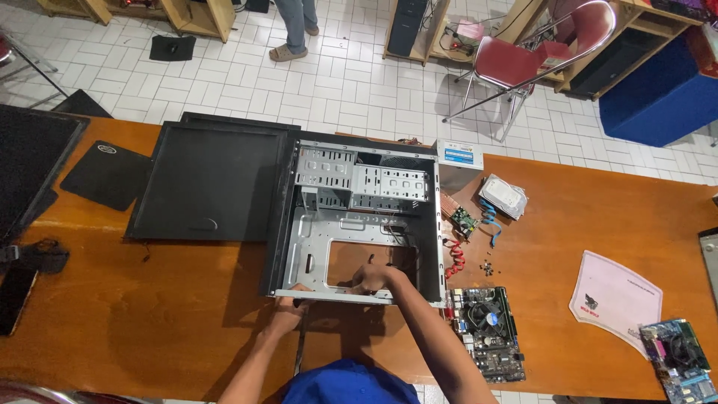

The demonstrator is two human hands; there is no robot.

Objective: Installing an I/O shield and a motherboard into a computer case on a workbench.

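Head view, hidden or cut off: the standing person on the white tiled floor was cut at the top edge, only legs and sandals showing. A dark flat screen ran off the left edge; a blue circuit board was clipped at the lower right corner. The small screws were too small to count.
Case: the open black and grey metal computer case lay on its side mid-table on the orange wooden table, its inside bare, drive cages at the far end.
Left hand: the left hand rested on the near rim of the case, fingers curled over the edge; how tightly, I could not tell.
Right hand: the right hand reached inside the case at the near edge of the grey tray, fingers bunched; whether it pinched anything was not visible.
Beside the case, left: a black side panel lay flat, touching the case.
Beside the case, right: a green motherboard with a round fan, red cables, a silver hard drive.
Farther right: a pale fan-shaped mat.
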